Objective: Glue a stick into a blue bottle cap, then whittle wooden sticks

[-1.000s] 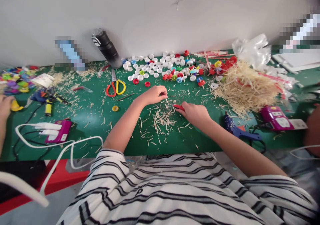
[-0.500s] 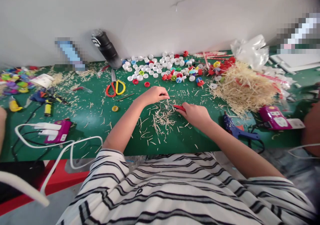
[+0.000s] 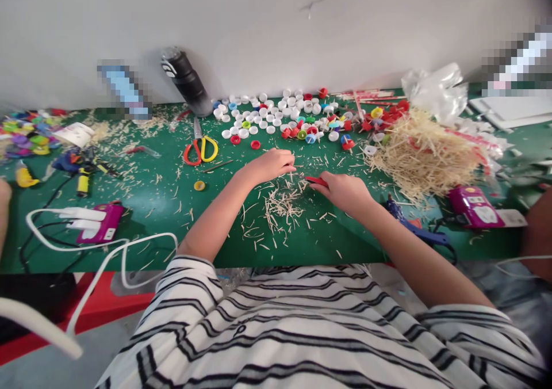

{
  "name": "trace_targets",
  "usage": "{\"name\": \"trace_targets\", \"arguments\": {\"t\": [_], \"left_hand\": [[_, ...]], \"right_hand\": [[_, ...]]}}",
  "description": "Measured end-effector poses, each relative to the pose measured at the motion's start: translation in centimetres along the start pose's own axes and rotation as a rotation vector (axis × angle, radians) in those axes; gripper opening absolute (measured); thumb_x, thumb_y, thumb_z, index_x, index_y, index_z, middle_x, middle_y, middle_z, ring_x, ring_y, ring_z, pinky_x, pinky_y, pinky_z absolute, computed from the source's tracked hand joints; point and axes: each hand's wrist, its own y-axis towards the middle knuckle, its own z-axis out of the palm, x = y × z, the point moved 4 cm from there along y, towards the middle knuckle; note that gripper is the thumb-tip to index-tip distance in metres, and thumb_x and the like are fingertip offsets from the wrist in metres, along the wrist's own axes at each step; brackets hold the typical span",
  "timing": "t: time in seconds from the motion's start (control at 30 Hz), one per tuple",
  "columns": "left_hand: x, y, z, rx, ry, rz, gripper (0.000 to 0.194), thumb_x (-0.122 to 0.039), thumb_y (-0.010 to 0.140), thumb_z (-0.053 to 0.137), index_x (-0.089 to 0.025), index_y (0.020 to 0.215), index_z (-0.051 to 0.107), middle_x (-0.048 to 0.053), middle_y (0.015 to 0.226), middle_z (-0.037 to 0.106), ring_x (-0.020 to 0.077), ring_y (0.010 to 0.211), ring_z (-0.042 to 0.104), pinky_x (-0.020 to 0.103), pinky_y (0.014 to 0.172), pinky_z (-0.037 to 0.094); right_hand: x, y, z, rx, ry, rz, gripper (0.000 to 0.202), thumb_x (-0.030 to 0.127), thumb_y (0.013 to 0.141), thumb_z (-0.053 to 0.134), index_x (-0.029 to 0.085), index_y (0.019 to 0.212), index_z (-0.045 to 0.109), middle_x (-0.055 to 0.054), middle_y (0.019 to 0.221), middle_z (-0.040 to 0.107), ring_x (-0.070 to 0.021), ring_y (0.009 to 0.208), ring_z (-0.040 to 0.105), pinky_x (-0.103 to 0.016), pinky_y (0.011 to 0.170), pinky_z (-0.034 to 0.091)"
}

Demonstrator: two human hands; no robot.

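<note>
My left hand (image 3: 276,163) is closed in a pinch above the middle of the green table, over a thin pale stick whose end barely shows at the fingertips. My right hand (image 3: 345,191) is wrapped round a small red-handled tool (image 3: 318,181). Its thin tip points left, close to the left fingertips; the exact kind of tool is hard to make out. Below both hands lies a loose heap of short pale stick clippings (image 3: 282,205). A yellow cap (image 3: 199,186) and scissors (image 3: 200,149) with red and yellow handles lie left of my left hand.
Bottle caps (image 3: 276,113) spread along the back, beside a black bottle (image 3: 187,81). A pile of thin sticks (image 3: 425,153), a blue glue gun (image 3: 416,228) and a purple box (image 3: 474,206) are right. White cables (image 3: 123,245) loop over the front left edge. Other people's arms show at both sides.
The view has shifted slightly. My right hand and the red-handled tool have moved a little right, away from the left fingertips. My left hand stays pinched over the heap.
</note>
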Motion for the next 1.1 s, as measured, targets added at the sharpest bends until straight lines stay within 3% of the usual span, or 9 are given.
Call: {"name": "trace_targets", "arguments": {"t": [0.27, 0.77, 0.97, 1.1], "left_hand": [[-0.2, 0.0, 0.1, -0.013, -0.15, -0.018, 0.028, -0.036, 0.102, 0.049, -0.021, 0.079, 0.049, 0.008, 0.092, 0.062, 0.0182, 0.078, 0.054, 0.036, 0.073, 0.043], [1.3, -0.2, 0.3, -0.055, -0.204, 0.014, 0.029, -0.039, 0.101, 0.052, -0.021, 0.078, 0.055, 0.005, 0.084, 0.063, 0.0168, 0.076, 0.056, 0.034, 0.072, 0.042], [2.1, -0.3, 0.3, -0.048, -0.254, -0.01, 0.03, -0.038, 0.099, 0.055, -0.02, 0.076, 0.056, 0.004, 0.083, 0.062, 0.0152, 0.074, 0.055, 0.032, 0.071, 0.041], [1.5, -0.1, 0.2, -0.047, -0.259, -0.024, 0.03, -0.039, 0.099, 0.056, -0.02, 0.076, 0.054, 0.004, 0.081, 0.06, 0.014, 0.07, 0.052, 0.032, 0.067, 0.039]], "right_hand": [[-1.8, 1.4, 0.2, 0.063, 0.018, -0.08, 0.053, 0.068, 0.104, 0.034, 0.024, 0.11, 0.063, -0.008, 0.086, 0.073, -0.0236, 0.071, 0.061, -0.03, 0.059, 0.027], [-1.1, 3.1, -0.7, 0.155, 0.05, -0.202, 0.051, 0.061, 0.108, 0.035, 0.02, 0.113, 0.065, -0.009, 0.084, 0.071, -0.0218, 0.069, 0.06, -0.031, 0.06, 0.033], [-2.2, 2.3, 0.8, 0.252, -0.06, -0.164, 0.053, 0.062, 0.108, 0.033, 0.019, 0.115, 0.064, -0.013, 0.093, 0.074, -0.0266, 0.08, 0.067, -0.031, 0.06, 0.032], [-2.7, 1.5, 1.3, 0.207, -0.058, -0.164, 0.056, 0.066, 0.107, 0.03, 0.021, 0.114, 0.063, -0.011, 0.091, 0.075, -0.0266, 0.078, 0.067, -0.031, 0.059, 0.03]]}}
